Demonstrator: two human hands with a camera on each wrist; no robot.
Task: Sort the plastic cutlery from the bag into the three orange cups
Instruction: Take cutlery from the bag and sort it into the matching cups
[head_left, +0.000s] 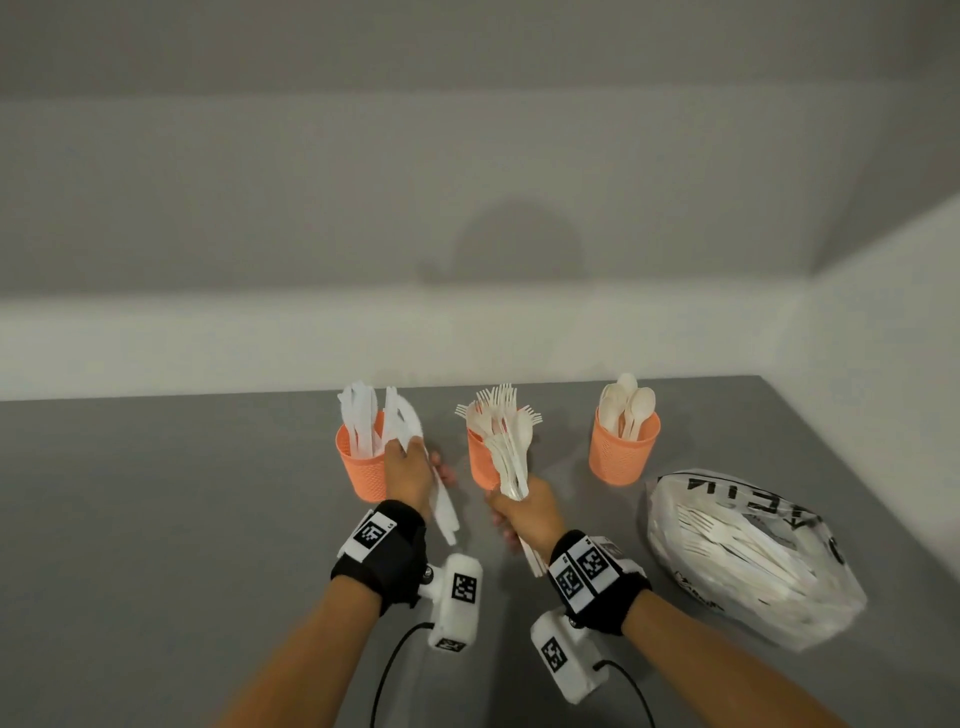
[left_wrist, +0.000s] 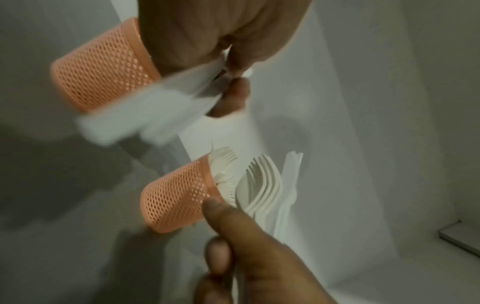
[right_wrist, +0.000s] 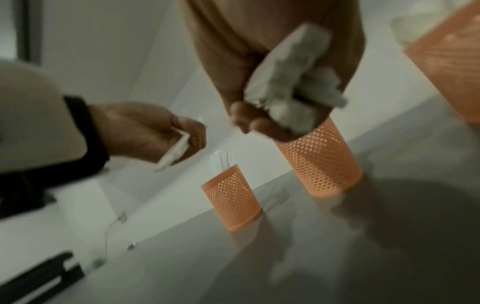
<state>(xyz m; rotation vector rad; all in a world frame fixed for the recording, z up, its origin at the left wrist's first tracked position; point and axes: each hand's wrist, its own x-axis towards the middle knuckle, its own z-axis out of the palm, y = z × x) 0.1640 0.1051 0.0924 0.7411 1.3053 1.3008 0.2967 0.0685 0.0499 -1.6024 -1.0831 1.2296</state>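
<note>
Both hands hold cutlery bundles above the cups; bag lies at right on the desk.

Left hand (head_left: 408, 470): grip closed round a bundle of white knives (head_left: 402, 421), blades up, held just over the left orange cup (head_left: 358, 470), which already has knives standing in it. Right hand (head_left: 524, 512): grip clamped on a bunch of forks (head_left: 511, 457), tines up and fanned, in front of the middle orange cup (head_left: 480, 465), which also holds forks. Right orange cup (head_left: 621, 452) stands apart from both hands, with spoons (head_left: 631, 405) upright inside. All three cups sit in a row on the grey desk (head_left: 182, 519), near the wall. White plastic bag (head_left: 753, 556) lies on its side just right of the right wrist, more forks visible through it. Wrist views are blurred; they confirm curled fingers on both bundles.
</note>
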